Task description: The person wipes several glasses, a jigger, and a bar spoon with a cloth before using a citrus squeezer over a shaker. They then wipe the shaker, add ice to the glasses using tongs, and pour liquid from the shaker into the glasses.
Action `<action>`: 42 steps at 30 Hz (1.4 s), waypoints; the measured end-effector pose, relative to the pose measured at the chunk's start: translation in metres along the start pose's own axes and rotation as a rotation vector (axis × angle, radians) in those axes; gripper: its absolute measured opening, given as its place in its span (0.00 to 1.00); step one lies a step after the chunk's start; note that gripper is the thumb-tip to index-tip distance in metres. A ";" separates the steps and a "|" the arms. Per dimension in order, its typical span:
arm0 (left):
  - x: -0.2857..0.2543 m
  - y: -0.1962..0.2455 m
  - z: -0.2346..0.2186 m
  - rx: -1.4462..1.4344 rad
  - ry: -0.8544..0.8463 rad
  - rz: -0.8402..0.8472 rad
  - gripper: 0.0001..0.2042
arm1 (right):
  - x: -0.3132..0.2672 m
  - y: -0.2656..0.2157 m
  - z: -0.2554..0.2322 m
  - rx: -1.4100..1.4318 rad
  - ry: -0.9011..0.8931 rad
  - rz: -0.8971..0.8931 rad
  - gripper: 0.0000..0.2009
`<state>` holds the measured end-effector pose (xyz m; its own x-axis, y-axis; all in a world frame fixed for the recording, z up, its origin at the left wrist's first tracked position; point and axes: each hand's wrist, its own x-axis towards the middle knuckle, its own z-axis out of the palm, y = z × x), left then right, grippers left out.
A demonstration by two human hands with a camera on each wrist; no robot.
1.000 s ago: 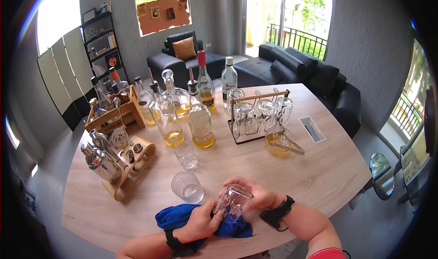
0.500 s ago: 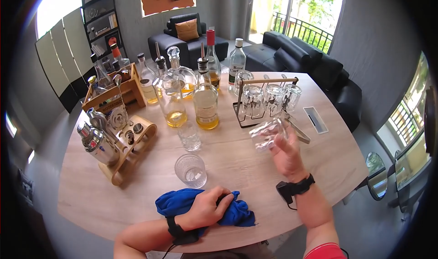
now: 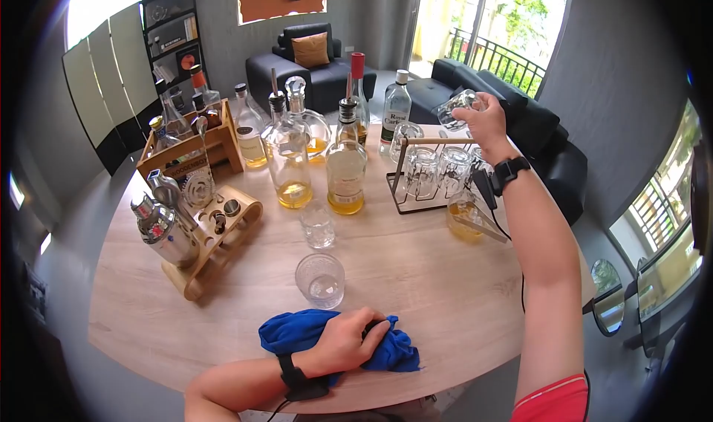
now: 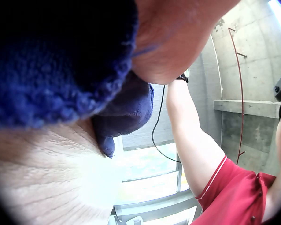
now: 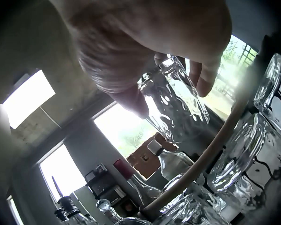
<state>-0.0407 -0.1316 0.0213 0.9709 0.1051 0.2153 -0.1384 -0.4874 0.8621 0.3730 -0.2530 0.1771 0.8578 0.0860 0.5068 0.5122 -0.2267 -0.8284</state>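
My right hand [image 3: 486, 128] grips a clear glass tumbler [image 3: 459, 111] above the far side of a wire glass rack [image 3: 392, 192]. In the right wrist view, thumb and fingers curl round the tumbler [image 5: 178, 103], which hangs over the rack's wooden handle [image 5: 201, 164]. Several upturned glasses [image 3: 422, 171] hang on the rack. Down at the near edge of the table, my left hand [image 3: 345, 342] rests with curled fingers on a bunched blue cloth [image 3: 297, 329], holding it. The cloth's fuzzy weave [image 4: 51, 93] fills much of the left wrist view.
Two clear glasses [image 3: 321, 281] stand mid-table, beyond the cloth. Several liquor bottles [image 3: 346, 177] are behind them. On the left are a steel shaker [image 3: 167, 236], a wooden bar stand [image 3: 245, 221] and a bottle crate [image 3: 226, 151]. Tongs [image 3: 479, 227] lie across an amber-tinted bowl [image 3: 462, 218] before the rack.
My right hand has carried the tumbler from above the cloth, forward and right, up past the rack. My left hand has let go of the tumbler and settled on the cloth.
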 end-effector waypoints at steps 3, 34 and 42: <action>0.000 -0.003 0.000 0.014 -0.023 0.000 0.09 | 0.005 0.003 0.011 -0.210 -0.049 0.068 0.40; 0.000 -0.003 -0.005 0.065 -0.062 0.168 0.23 | -0.206 -0.046 0.097 -0.283 -0.884 -0.142 0.35; -0.001 -0.007 -0.005 0.161 -0.130 0.244 0.25 | -0.237 0.017 0.159 -0.042 -0.873 -0.090 0.43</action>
<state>-0.0412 -0.1244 0.0176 0.9311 -0.1382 0.3376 -0.3476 -0.6168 0.7062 0.1855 -0.1229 0.0050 0.5502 0.8126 0.1921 0.5922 -0.2176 -0.7759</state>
